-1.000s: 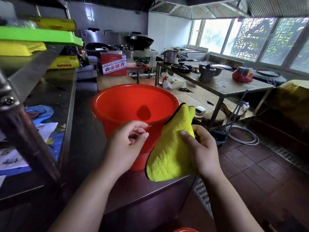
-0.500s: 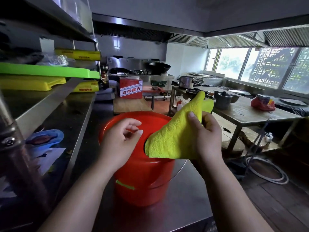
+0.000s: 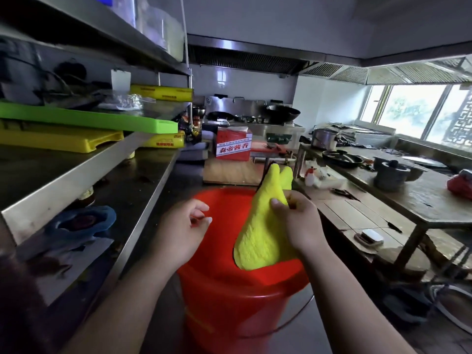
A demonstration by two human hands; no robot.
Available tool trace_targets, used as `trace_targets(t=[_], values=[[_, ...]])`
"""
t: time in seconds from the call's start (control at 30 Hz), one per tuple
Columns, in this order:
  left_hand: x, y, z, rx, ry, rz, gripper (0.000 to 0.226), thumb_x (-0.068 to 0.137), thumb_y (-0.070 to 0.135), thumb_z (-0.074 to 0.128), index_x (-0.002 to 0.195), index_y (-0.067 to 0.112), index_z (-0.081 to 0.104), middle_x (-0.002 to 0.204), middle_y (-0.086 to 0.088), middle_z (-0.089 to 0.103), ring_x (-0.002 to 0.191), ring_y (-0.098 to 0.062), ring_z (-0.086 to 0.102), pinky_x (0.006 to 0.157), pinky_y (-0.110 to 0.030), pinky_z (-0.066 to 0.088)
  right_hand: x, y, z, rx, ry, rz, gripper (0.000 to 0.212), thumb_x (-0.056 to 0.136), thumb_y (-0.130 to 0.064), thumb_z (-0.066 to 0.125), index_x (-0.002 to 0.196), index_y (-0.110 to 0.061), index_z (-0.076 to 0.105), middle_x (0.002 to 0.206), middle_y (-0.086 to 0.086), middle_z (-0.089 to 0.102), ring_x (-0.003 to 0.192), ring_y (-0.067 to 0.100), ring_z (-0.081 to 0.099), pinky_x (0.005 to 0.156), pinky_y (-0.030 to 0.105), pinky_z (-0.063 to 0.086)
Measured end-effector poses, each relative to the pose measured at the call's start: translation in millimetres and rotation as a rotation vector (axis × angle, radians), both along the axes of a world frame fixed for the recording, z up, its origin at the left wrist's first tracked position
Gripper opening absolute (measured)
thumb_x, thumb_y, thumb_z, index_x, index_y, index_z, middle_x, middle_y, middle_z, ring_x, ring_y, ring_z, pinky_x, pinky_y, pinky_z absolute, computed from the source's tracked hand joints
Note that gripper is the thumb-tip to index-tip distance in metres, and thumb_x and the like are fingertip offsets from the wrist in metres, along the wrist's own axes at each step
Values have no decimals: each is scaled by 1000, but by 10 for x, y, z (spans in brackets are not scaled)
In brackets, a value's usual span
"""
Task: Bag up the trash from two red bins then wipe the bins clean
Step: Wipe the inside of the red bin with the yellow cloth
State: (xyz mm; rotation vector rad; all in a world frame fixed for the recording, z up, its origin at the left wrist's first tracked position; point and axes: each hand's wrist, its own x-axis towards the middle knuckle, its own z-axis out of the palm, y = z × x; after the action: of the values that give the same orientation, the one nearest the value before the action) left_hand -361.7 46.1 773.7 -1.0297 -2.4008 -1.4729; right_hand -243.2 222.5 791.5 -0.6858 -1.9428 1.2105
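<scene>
A red plastic bin (image 3: 237, 300) stands upright on the steel counter right in front of me, with a wire handle hanging at its right side. My right hand (image 3: 301, 223) grips a yellow cloth (image 3: 260, 236) over the bin's right rim; the cloth's lower end hangs inside the bin and its upper end points up. My left hand (image 3: 181, 231) hovers over the bin's left rim, fingers loosely curled and apart, holding nothing. The bin's bottom is hidden by my hands and the cloth.
A steel shelf (image 3: 76, 172) runs along my left with green and yellow boards (image 3: 84, 123) on it. A red carton (image 3: 233, 145) stands behind the bin. To the right a wooden table (image 3: 408, 195) carries pots and pans. Stoves line the back wall.
My view has tilted up and the bin now sits lower in frame. My right hand has brought the cloth from outside the bin's front to over the rim, its end now hanging inside.
</scene>
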Motion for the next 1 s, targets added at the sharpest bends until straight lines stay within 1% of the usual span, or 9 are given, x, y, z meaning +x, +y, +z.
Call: trace_targets(t=[0.07, 0.13, 0.3, 0.4, 0.47, 0.57, 0.67, 0.77, 1.0], values=[[-94, 38, -64, -11, -10, 21, 16, 83, 15, 69, 97, 20, 66, 93, 1, 65, 89, -8, 59, 71, -3, 35, -42, 27, -44, -7, -38, 41, 20, 88, -24, 65, 105, -14, 67, 98, 7, 69, 87, 21, 64, 84, 36, 51], [-181, 86, -120, -35, -9, 49, 17, 82, 16, 70, 98, 21, 66, 95, 1, 64, 92, -10, 58, 74, -10, 38, -68, 52, -81, 6, -72, 83, 5, 90, -19, 63, 92, -23, 67, 80, -3, 67, 71, 12, 60, 70, 28, 46], [-364, 213, -170, -284, -4, 208, 40, 85, 28, 66, 123, 25, 55, 119, -5, 51, 116, -28, 41, 93, -32, 37, -160, 97, -152, 83, -211, 71, 16, 91, -24, 63, 106, -23, 65, 86, 0, 67, 72, 15, 62, 66, 26, 48], [-455, 264, -144, -431, -100, 277, 61, 87, 32, 62, 141, 23, 35, 136, -8, 37, 129, -33, 27, 98, -38, 36, -227, 165, -225, 175, -281, 32, 25, 89, -26, 64, 114, -21, 62, 88, -2, 62, 67, 6, 56, 54, 12, 39], [-535, 300, -156, -536, -148, 307, 68, 88, 29, 61, 145, 18, 26, 140, -12, 37, 130, -35, 31, 101, -41, 35, -257, 196, -276, 188, -309, 25, 25, 89, -26, 64, 113, -22, 62, 82, -5, 59, 63, 4, 51, 54, 16, 36], [-642, 333, -174, -689, -173, 350, 60, 87, 20, 58, 139, 11, 31, 135, -14, 48, 124, -34, 45, 100, -45, 41, -298, 219, -339, 175, -338, 14, 25, 88, -27, 65, 113, -21, 62, 80, -4, 60, 64, 13, 53, 60, 23, 36], [-682, 343, -174, -665, -226, 358, 49, 88, 9, 50, 135, 10, 39, 131, -14, 52, 120, -32, 50, 96, -45, 45, -330, 223, -383, 168, -358, 9, 27, 88, -27, 65, 114, -21, 63, 87, -1, 63, 76, 17, 56, 66, 25, 37], [-693, 330, -189, -530, -263, 357, 54, 88, 4, 46, 140, 13, 38, 134, -13, 51, 121, -32, 50, 97, -44, 45, -349, 222, -391, 185, -369, 0, 25, 88, -27, 65, 112, -20, 64, 89, -2, 62, 81, 18, 57, 68, 25, 36], [-585, 349, -95, -322, -214, 280, 52, 95, 8, 46, 145, 16, 34, 135, -10, 51, 122, -27, 49, 96, -37, 41, -304, 200, -298, 307, -335, -26, 21, 88, -24, 64, 109, -23, 63, 88, -4, 60, 86, 18, 56, 68, 25, 32]])
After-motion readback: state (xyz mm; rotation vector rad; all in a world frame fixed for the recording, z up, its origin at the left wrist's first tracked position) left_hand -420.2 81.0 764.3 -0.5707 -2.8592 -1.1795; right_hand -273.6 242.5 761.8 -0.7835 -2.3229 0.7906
